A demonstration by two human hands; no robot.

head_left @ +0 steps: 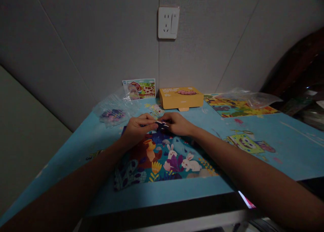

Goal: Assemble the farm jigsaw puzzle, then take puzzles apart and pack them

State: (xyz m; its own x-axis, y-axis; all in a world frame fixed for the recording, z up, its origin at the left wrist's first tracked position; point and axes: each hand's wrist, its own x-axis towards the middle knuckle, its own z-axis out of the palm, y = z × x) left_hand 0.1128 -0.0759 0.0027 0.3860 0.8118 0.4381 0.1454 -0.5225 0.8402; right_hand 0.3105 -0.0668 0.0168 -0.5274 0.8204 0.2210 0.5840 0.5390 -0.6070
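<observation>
Between my two hands is a small dark jigsaw puzzle piece [161, 124] with pale edges. My left hand [139, 128] pinches it from the left with thumb and fingers. On the other side, my right hand [177, 124] has its fingers curled against the piece. Both hands are above the far part of a colourful puzzle picture [157, 161] with white rabbits, a brown animal and plants. My hands and forearms cover parts of that picture. At its lower left lies a clear patterned patch, whose nature I cannot make out.
A yellow puzzle box [181, 98] stands near the wall, beside a farm picture card [143, 88]. A clear plastic bag of pieces [112, 115] lies at left. An orange-yellow puzzle picture [238, 105] with plastic wrap is at right. The blue tablecloth [291, 151] bears cartoon prints.
</observation>
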